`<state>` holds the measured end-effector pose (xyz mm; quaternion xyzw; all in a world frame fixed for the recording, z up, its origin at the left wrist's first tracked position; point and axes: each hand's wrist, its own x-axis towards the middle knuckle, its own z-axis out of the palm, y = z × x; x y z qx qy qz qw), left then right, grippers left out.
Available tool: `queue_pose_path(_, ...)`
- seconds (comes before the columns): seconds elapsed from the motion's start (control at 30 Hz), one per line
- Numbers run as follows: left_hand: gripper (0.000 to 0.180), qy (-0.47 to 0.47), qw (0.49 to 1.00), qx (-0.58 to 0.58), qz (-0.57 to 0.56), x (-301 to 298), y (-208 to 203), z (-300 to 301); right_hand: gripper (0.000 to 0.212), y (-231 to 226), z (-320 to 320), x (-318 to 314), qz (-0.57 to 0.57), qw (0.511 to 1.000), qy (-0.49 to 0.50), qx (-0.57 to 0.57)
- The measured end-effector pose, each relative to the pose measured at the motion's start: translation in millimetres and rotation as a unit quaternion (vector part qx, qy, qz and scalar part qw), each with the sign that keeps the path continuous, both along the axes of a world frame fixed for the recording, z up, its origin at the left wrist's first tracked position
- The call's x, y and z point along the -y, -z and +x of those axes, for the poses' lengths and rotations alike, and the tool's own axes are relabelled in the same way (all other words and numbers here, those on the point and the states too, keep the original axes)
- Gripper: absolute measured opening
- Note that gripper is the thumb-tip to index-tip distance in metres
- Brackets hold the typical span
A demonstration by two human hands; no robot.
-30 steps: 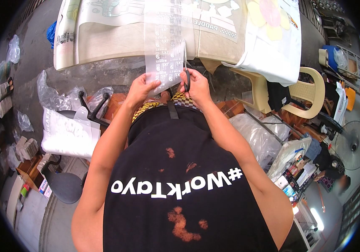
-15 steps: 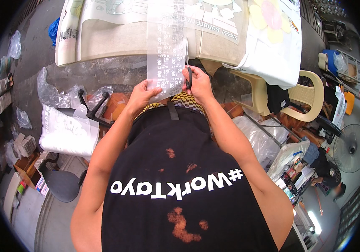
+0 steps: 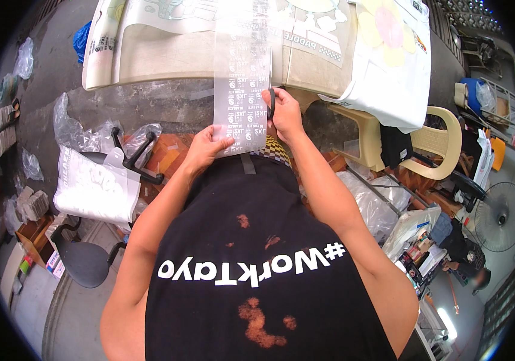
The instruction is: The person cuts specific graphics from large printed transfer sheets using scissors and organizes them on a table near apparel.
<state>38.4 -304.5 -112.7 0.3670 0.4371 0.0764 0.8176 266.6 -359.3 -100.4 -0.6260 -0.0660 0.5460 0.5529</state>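
Note:
A long translucent film strip [image 3: 240, 96], printed with rows of small white label marks, hangs from the table edge toward my lap. My left hand [image 3: 210, 148] pinches its near end at the left corner, thumb on top. Along the strip's right edge, my right hand [image 3: 284, 113] grips black-handled scissors [image 3: 271, 103]. Their blades point away from me and are hard to make out against the film and table. The far part of the strip lies over the tabletop.
Ahead stands a beige table [image 3: 185, 63] with large printed film sheets [image 3: 314, 27] and a white flower-printed sheet [image 3: 390, 54]. A beige plastic chair [image 3: 447, 144] stands right, a dark office chair [image 3: 89, 259] left. Plastic bags litter the floor; a fan [image 3: 501, 215] and another person [image 3: 467, 249] are far right.
My left hand has drawn the strip's near end slightly toward my body and to the right. My right hand with the scissors has shifted slightly away from me along the edge.

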Motion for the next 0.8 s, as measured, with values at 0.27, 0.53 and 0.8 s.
queue_pose_path(0.27, 0.048, 0.001, 1.0, -0.006, -0.007, 15.9, 7.6, -12.5, 0.046, 1.3, 5.2, -1.2, -0.009, 1.0, -0.007, 0.009)
queue_pose_path(0.53, 0.046, 0.024, 0.999, -0.022, -0.005, 24.3, 2.3, -23.9, 0.043, -5.6, 5.8, -8.9, 0.002, 1.0, 0.008, 0.012)
queue_pose_path(0.8, 0.046, 0.055, 0.997, -0.039, 0.028, 20.1, -1.5, -22.5, 0.039, -3.6, 7.9, -2.8, -0.005, 1.0, 0.006, 0.005)
